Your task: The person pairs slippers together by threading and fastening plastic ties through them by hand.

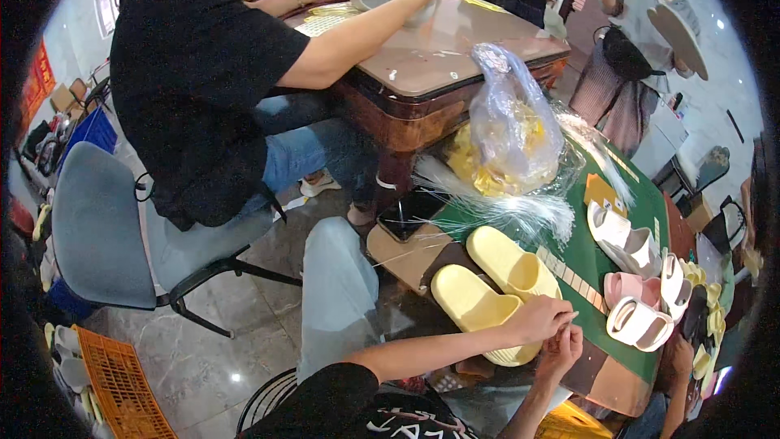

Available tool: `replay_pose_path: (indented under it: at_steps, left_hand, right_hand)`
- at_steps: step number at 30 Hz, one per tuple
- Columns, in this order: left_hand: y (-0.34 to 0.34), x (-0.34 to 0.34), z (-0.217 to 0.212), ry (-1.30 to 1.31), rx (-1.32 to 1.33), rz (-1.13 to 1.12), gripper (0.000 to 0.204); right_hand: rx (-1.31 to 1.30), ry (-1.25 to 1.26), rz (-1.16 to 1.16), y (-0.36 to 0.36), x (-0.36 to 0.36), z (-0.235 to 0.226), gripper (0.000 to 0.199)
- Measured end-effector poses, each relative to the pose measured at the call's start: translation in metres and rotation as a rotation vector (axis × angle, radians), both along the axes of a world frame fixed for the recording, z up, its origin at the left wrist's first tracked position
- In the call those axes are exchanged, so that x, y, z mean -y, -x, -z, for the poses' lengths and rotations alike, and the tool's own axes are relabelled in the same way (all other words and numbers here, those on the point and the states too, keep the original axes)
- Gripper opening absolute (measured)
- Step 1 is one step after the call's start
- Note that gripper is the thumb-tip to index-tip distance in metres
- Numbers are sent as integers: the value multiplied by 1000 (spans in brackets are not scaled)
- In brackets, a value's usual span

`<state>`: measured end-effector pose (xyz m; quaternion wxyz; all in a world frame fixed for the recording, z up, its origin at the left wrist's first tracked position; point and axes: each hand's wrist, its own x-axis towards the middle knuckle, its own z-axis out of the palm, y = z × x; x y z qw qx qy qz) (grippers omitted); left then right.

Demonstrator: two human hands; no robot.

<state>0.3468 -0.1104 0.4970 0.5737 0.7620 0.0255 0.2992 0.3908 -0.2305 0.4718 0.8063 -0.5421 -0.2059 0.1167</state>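
My left hand (543,319) reaches over the front of a pale yellow slide slipper, its fingers pinched together. Close below it my right hand (561,348) is closed too, the fingertips of both almost meeting. A tiny pale bit shows at the fingertips; I cannot make out what it is. Beside my hands, two pale yellow slippers lie on the green-topped table (591,189): the nearer slipper (467,299) is partly covered by my left forearm, and the farther slipper (508,264) lies just beyond.
A bundle of clear plastic strands (520,215) and a plastic bag (512,126) with yellow pieces lie beyond the slippers, near a dark phone (410,215). White slippers (638,323) and a pink slipper (626,286) lie at right. A co-worker in black (195,73) sits left by a grey chair (101,223).
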Motion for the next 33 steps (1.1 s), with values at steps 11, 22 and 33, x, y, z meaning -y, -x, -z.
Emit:
replay_pose_path:
  at_steps: [11, 22, 33]
  left_hand:
    - [3, -4, 2, 6, -8, -36, 19]
    - [0, -2, 6, -45, -10, -62, 20]
    - [2, -2, 5, -18, -21, -83, 19]
  right_hand:
    - [1, 76, 30, -6, 0, 4, 12]
    - [-21, 51, 96, 4, -4, 0, 11]
    - [-27, 43, 64, 1, -1, 5, 13]
